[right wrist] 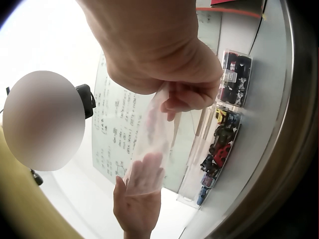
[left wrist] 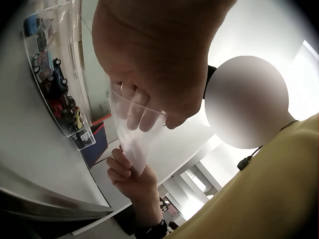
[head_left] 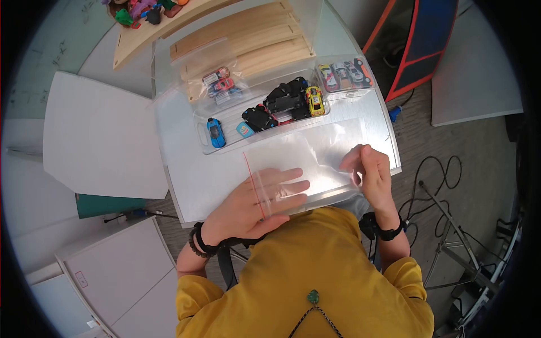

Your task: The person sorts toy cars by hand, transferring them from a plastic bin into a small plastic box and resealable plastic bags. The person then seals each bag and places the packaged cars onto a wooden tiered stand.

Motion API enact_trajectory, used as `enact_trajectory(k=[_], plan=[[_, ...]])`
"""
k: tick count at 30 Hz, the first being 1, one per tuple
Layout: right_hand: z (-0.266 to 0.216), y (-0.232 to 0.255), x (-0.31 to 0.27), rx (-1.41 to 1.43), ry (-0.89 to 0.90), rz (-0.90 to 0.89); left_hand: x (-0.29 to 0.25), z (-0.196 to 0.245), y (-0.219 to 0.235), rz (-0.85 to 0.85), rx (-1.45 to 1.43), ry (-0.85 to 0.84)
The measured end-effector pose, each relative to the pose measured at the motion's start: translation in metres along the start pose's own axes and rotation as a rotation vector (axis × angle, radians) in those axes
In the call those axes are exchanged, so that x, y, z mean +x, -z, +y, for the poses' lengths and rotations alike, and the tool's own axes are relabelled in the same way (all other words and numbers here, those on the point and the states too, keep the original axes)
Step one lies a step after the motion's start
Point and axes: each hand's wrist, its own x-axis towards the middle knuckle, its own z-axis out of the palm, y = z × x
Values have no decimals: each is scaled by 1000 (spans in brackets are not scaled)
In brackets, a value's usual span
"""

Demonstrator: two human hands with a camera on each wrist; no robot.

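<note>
A clear plastic zip bag (head_left: 315, 147) with a red strip along its opening is held over the table, in front of my body. My left hand (head_left: 238, 204) reaches into its mouth, the straight, spread fingers showing through the plastic. At the other end, my right hand (head_left: 375, 176) pinches the bag between thumb and curled fingers. The left wrist view shows the bag (left wrist: 133, 130) stretched between both hands. From the right wrist side, the left palm (right wrist: 141, 206) is flat, with the fingers inside the film.
Behind the bag, a clear tray (head_left: 211, 150) holds a blue toy car (head_left: 215, 133), several black toy vehicles (head_left: 284, 100) and a yellow car (head_left: 315, 101). A smaller bag of toy cars (head_left: 222, 84) lies at its back left. A clear box of cars (head_left: 345, 76) stands right, near wooden shelves (head_left: 242, 34).
</note>
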Motion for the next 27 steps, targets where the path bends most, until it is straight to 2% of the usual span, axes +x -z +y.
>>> enact_trajectory(k=[2,5,7,9,10,11,13,14,18,20,27], plan=[[-2,6,-1,-38,3,38,-1,-2,2,-43,-20,5],[-2,19,-2,-109,-90,-62,-1,-3,5,-63,-23,-30],[4,14,-2,-133,14,153,1,-1,5,-75,49,-58],[-36,12,-4,-673,445,159,6,5,0,-82,115,-37],[-49,17,-9,-821,471,-5,10,8,-6,-93,179,-17],[-61,13,-13,-821,471,-11,13,8,-14,-90,178,-13],[-77,-4,-17,-943,398,-438,20,7,-34,-120,227,-57],[-77,-12,-14,-946,356,-561,29,7,-41,-23,299,-135],[-62,-28,-4,-968,406,-659,35,6,-62,-71,294,-115],[-59,-29,-2,-909,428,-684,35,9,-62,-50,223,-108],[-54,-29,12,-816,423,-735,34,11,-53,-23,232,-119]])
